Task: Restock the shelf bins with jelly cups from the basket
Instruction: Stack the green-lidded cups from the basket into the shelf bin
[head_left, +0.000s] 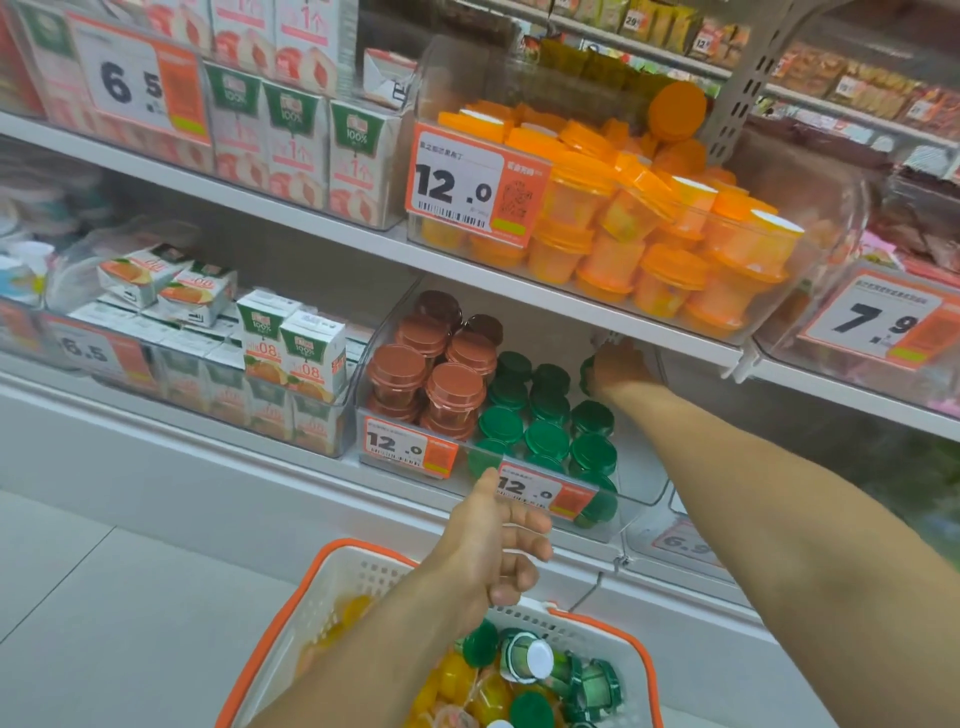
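Observation:
A white basket with an orange rim (291, 613) sits at the bottom and holds green-lidded jelly cups (530, 712) and yellow ones (457, 675). On the lower shelf, a clear bin (641, 467) holds several green-lidded cups (545, 441) next to brown-lidded cups (415, 379). My right hand (621, 371) reaches deep into the back of that bin, under the shelf above, and grips a green cup (586, 375) that it mostly hides. My left hand (498, 540) hovers over the basket's far rim, just in front of the bin's price tag, with its fingers loosely curled and nothing in it.
The upper shelf carries a clear bin piled with orange jelly cups (649, 234). Juice cartons (296, 358) fill the bins to the left. A bin with a 7.9 tag (872, 317) is on the right. Grey floor tiles (104, 597) lie left of the basket.

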